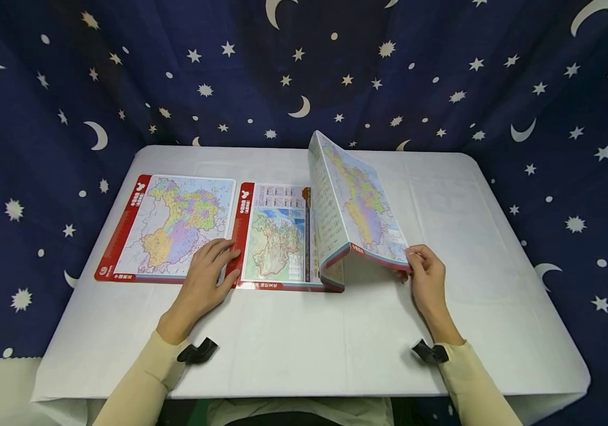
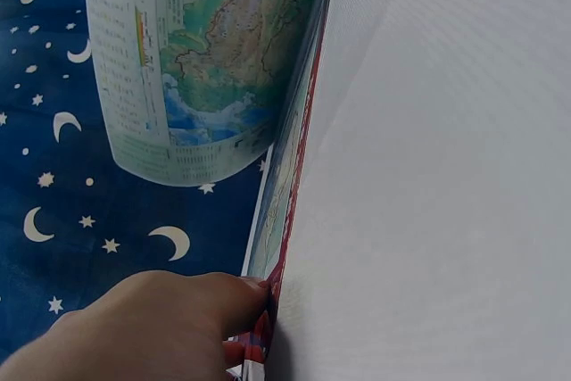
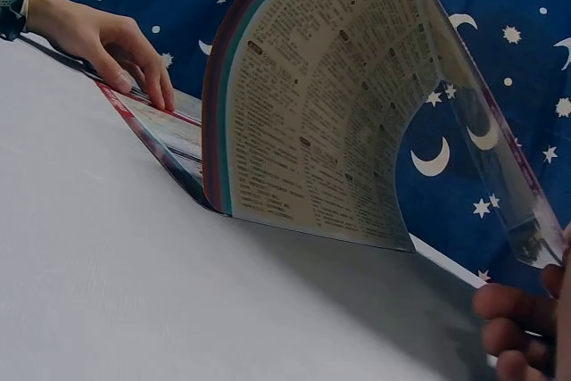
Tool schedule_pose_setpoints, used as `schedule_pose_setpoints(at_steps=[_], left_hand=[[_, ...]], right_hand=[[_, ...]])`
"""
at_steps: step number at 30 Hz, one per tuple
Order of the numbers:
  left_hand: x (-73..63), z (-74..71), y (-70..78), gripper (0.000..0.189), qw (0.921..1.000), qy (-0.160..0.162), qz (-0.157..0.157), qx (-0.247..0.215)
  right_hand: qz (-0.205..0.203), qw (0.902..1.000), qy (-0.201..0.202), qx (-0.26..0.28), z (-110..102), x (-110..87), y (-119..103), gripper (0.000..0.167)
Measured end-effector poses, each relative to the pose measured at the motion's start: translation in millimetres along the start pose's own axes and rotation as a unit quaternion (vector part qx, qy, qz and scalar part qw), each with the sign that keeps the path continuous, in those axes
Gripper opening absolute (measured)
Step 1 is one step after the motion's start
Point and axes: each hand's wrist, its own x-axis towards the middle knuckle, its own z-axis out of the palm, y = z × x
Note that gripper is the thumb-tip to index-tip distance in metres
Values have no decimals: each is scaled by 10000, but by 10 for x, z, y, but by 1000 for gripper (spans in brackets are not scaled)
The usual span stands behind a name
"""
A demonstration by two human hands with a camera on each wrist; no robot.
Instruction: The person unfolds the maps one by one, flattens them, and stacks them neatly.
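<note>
A fold-out map with a red left border lies partly flat on the table, its right panels lifted into a tent-like fold. With thumb and fingers, my right hand pinches the near right corner of the raised panel. My left hand rests palm down, fingers extended over the map's red left edge; the left wrist view has its thumb at the near edge. Under and beside those fingers is a second red-bordered map. Dense print covers the raised panel's underside in the right wrist view.
A white cloth covers the table. Behind and at the sides hangs a dark blue curtain with moons and stars. Black wrist devices sit at both cuffs.
</note>
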Motion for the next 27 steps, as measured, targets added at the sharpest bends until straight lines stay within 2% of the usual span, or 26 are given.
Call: schedule_pose_setpoints(at_steps=[10,20,27], left_hand=[[-6,-16,1,36,10000,-22,-30,67],[-8,-15,6,36,10000,-1,-21,86],[-1,-8,2,36,10000,-40,-19,72]], right_hand=[[51,9990,144,423,-100,-3,-8,21],[192,9939,654,862,-202,20,-13,20],[319,9919,963,769,-245,12,-26,20]])
